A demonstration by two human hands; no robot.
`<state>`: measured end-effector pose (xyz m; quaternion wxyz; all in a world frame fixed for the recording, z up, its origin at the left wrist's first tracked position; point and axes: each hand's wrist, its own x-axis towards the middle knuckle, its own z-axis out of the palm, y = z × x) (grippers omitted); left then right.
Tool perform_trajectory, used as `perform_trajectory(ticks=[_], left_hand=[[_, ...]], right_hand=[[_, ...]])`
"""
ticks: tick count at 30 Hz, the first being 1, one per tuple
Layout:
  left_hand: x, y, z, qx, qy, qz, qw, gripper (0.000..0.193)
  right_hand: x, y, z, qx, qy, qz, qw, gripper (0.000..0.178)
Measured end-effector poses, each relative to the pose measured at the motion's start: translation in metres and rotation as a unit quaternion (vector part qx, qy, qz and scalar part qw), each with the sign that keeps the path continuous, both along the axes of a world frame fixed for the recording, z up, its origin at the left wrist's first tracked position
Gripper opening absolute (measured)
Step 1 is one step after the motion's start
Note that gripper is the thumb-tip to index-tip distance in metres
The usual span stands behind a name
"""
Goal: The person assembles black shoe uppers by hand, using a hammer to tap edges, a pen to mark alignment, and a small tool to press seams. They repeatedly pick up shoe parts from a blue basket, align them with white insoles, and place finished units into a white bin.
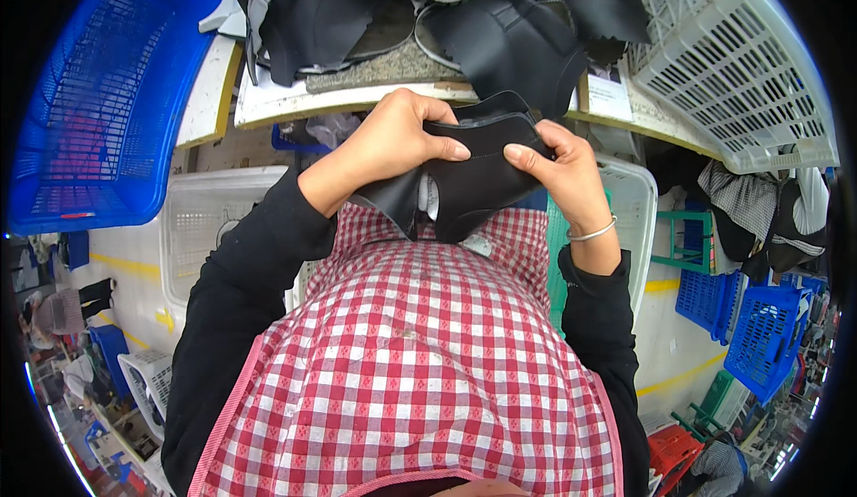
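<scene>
Between my two hands, in front of the checked apron, is a black shoe upper [478, 171] with a stitched line along its top edge. My left hand [406, 135] grips its left side, thumb on the near face and fingers behind. The right hand [562, 158], with a bangle at the wrist, pinches the upper's right end the same way. A pale lining strip shows at the lower left of the piece. Just beyond, several more black shoe uppers [513, 41] lie heaped on the white table [295, 104], some hanging over its front edge.
A blue crate [107, 95] stands at the left of the table, a white slatted basket [732, 68] at its right. Low white bins [192, 229] flank me. Farther right are blue baskets [768, 336] and a green frame [687, 238]. A person [67, 309] is far left.
</scene>
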<state>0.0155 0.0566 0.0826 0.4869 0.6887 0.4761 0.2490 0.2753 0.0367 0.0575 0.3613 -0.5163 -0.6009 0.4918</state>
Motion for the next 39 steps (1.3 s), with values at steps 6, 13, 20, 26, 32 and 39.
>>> perform_trajectory(ticks=[6,13,20,26,32,39], left_hand=[[-0.025,-0.006,-0.053,-0.244,-0.231,0.102,0.936,0.017],[-0.111,-0.053,0.003,0.082,-0.181,0.251,0.947,0.017],[-0.336,-0.005,0.096,0.364,-0.103,0.505,0.776,0.028],[-0.268,0.110,0.059,0.530,0.237,0.324,0.747,0.047],[-0.128,0.199,0.043,0.161,0.041,0.333,0.928,0.059],[-0.164,0.085,0.077,0.415,0.083,0.150,0.894,0.037]], right_hand=[[-0.003,-0.004,-0.021,0.004,0.076,-0.010,0.997,0.024],[-0.030,0.002,0.000,0.066,0.157,0.006,0.985,0.021],[-0.063,0.028,-0.013,-0.028,0.176,0.096,0.979,0.018],[-0.111,0.036,-0.061,-0.112,0.144,0.175,0.967,0.013],[-0.118,0.051,-0.067,-0.096,0.115,0.202,0.968,0.015],[-0.069,0.120,-0.059,0.003,0.124,-0.011,0.992,0.059]])
